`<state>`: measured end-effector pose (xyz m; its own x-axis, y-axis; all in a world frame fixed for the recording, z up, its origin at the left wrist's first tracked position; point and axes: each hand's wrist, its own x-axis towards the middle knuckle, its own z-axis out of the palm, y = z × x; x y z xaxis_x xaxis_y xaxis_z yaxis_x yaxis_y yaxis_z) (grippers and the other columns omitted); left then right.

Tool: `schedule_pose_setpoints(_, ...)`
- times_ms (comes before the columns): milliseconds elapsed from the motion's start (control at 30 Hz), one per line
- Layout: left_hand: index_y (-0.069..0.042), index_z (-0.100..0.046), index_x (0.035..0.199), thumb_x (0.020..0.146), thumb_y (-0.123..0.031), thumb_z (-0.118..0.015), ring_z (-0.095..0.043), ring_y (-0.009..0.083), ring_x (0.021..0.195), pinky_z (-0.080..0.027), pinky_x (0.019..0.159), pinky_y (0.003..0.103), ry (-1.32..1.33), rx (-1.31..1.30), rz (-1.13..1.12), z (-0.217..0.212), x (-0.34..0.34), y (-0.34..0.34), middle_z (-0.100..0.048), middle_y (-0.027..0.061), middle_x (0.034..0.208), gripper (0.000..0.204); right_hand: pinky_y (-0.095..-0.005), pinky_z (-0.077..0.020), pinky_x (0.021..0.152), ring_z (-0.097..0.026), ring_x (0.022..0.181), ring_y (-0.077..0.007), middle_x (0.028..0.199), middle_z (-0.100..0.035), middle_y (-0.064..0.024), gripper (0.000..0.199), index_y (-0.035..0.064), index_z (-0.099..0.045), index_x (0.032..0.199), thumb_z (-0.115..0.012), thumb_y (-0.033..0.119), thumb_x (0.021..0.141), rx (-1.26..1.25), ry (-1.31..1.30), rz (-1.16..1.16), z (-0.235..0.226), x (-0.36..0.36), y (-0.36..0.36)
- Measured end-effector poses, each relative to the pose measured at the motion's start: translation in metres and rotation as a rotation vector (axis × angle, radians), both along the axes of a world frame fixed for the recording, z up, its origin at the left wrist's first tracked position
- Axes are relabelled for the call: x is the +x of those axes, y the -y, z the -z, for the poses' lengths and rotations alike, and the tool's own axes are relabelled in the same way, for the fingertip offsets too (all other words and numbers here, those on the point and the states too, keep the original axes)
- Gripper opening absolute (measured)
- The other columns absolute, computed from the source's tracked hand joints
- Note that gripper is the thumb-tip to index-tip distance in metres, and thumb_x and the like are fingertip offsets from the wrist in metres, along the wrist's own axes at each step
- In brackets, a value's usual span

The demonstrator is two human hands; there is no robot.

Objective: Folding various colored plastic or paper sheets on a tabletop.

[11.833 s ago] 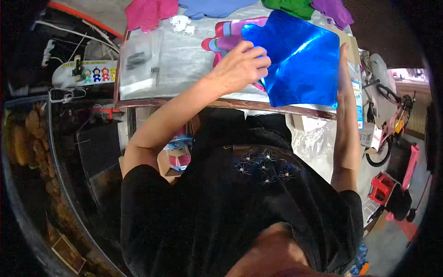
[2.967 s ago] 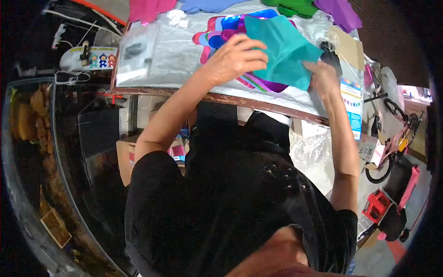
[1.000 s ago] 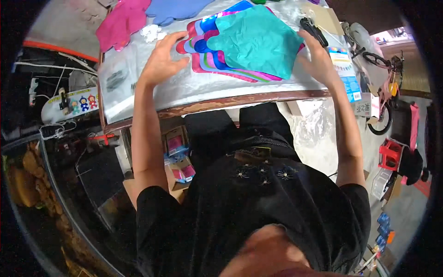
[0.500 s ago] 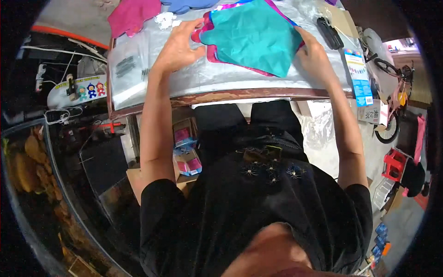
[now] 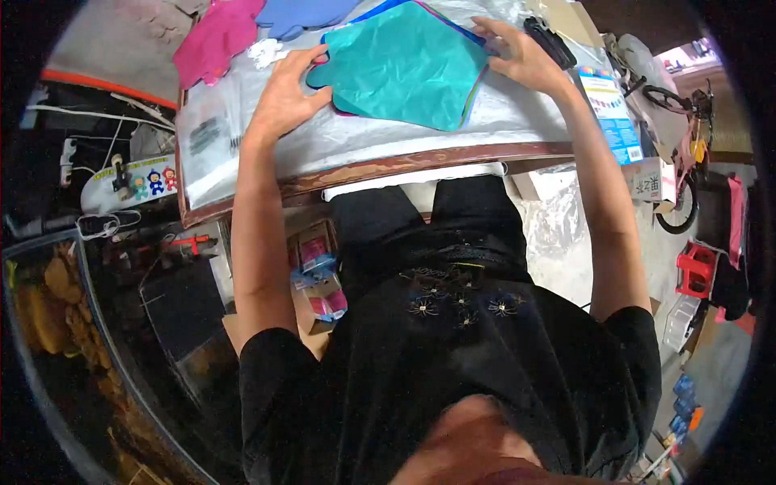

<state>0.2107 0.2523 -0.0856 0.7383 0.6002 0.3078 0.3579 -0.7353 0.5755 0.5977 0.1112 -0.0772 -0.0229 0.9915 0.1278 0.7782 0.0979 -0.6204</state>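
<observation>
A teal cloth piece (image 5: pixel 404 69) with a cut outline lies flat on top of a small stack, and edges of blue and pink layers peek out beneath it. My left hand (image 5: pixel 284 95) rests at the left side of the stack, thumb and fingers apart, fingertips touching the notched edge. On the right, my right hand (image 5: pixel 529 61) is spread open, its thumb and fingers beside the right edge of the stack. Neither hand grips anything.
The stack lies on a table covered in clear plastic (image 5: pixel 372 145) with a worn wooden edge. Pink cloth (image 5: pixel 214 44), blue cloth (image 5: pixel 303 16) and a white cluster (image 5: pixel 265 53) lie at the far left. A black object (image 5: pixel 550 42) and a blue-white package (image 5: pixel 610 117) lie right.
The pink layer that stuck out at the stack's lower left is now mostly covered, so the edges line up more closely. My right hand has opened wider at the right edge.
</observation>
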Motion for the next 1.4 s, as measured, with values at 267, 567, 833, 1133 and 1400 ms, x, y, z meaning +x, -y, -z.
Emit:
schedule_pose_setpoints(267, -0.007, -0.059, 0.136, 0.077, -0.017, -0.075, -0.055, 0.0331, 0.120, -0.043, 0.105, 0.041, -0.008, 0.078, 0.005, 0.003, 0.003, 0.003, -0.062, 0.0140, 0.127, 0.062, -0.0341, -0.0473, 0.106, -0.065, 0.115, -0.0238, 0.128, -0.067, -0.0148, 0.055, 0.0007, -0.057, 0.138, -0.063, 0.002, 0.083, 0.265, 0.205, -0.130, 0.018, 0.012, -0.017)
schedule_pose_setpoints(567, -0.006, -0.062, 0.133, 0.088, -0.015, -0.070, -0.061, 0.0227, 0.116, -0.047, 0.100, 0.035, 0.120, 0.002, 0.075, 0.015, 0.004, -0.011, -0.065, 0.0106, 0.127, 0.047, -0.0372, -0.0559, 0.081, -0.070, 0.091, -0.0311, 0.105, -0.072, -0.0199, 0.046, -0.0062, -0.060, 0.125, -0.069, 0.018, 0.086, 0.397, 0.402, -0.268, -0.027, -0.009, 0.012)
schedule_pose_setpoints(833, 0.000, -0.071, 0.114, 0.090, -0.014, -0.069, -0.066, 0.0188, 0.098, -0.052, 0.089, 0.033, 0.350, -0.460, 0.126, -0.034, -0.058, 0.085, -0.072, 0.0097, 0.108, 0.028, -0.0303, -0.0534, 0.089, -0.069, 0.104, -0.0194, 0.107, -0.074, -0.0121, 0.030, -0.0022, -0.071, 0.115, -0.070, 0.012, 0.089, -0.312, -0.092, 0.194, -0.031, -0.049, 0.165)
schedule_pose_setpoints(1133, -0.001, -0.072, 0.113, 0.090, -0.016, -0.071, -0.071, 0.0329, 0.099, -0.056, 0.083, 0.042, -0.293, -0.257, -0.379, 0.168, -0.111, 0.171, -0.072, 0.0208, 0.104, 0.028, -0.0329, -0.0504, 0.067, -0.063, 0.074, -0.0145, 0.082, -0.071, -0.0124, 0.017, -0.0031, -0.069, 0.103, -0.064, 0.010, 0.093, 0.075, -0.216, 0.277, 0.195, -0.026, 0.238)
schedule_pose_setpoints(1400, -0.001, -0.071, 0.114, 0.090, -0.011, -0.067, -0.071, 0.0346, 0.091, -0.055, 0.080, 0.041, -0.078, -0.083, -0.421, 0.171, -0.111, 0.160, -0.071, 0.0221, 0.101, 0.026, -0.0314, -0.0502, 0.072, -0.062, 0.079, -0.0137, 0.089, -0.071, -0.0081, 0.021, -0.0049, -0.068, 0.111, -0.060, 0.011, 0.098, -0.152, -0.327, 0.338, 0.156, -0.003, 0.228)
